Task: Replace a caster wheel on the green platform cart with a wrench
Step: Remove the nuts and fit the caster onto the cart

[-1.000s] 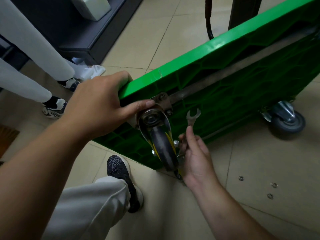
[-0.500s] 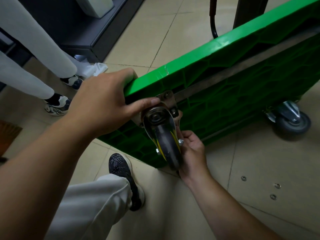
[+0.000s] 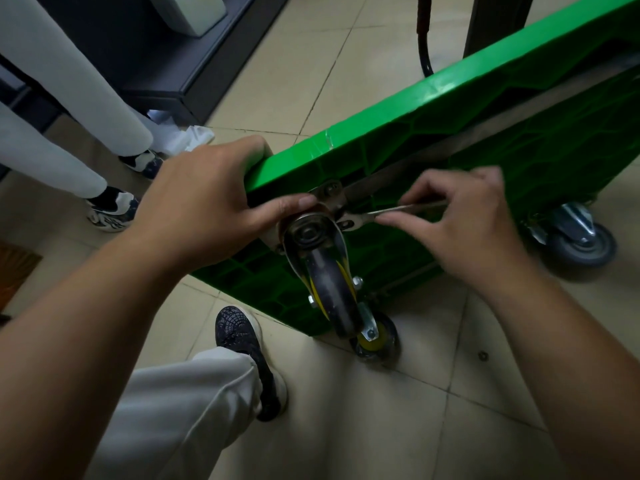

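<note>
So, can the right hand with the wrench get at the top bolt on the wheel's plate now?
Probably yes. The top bolt is uncovered, just above the wrench head held by the right hand. The left hand has its thumb beside the bolt, not over it.

This is looking like an indoor workroom or storeroom rather than a home: beige floor tiles [image 3: 346, 81] are spreading everywhere, a dark low shelf unit [image 3: 194, 74] is carrying a pale box [image 3: 194, 12], and a green platform cart [image 3: 485, 140] is standing tipped on edge.
</note>
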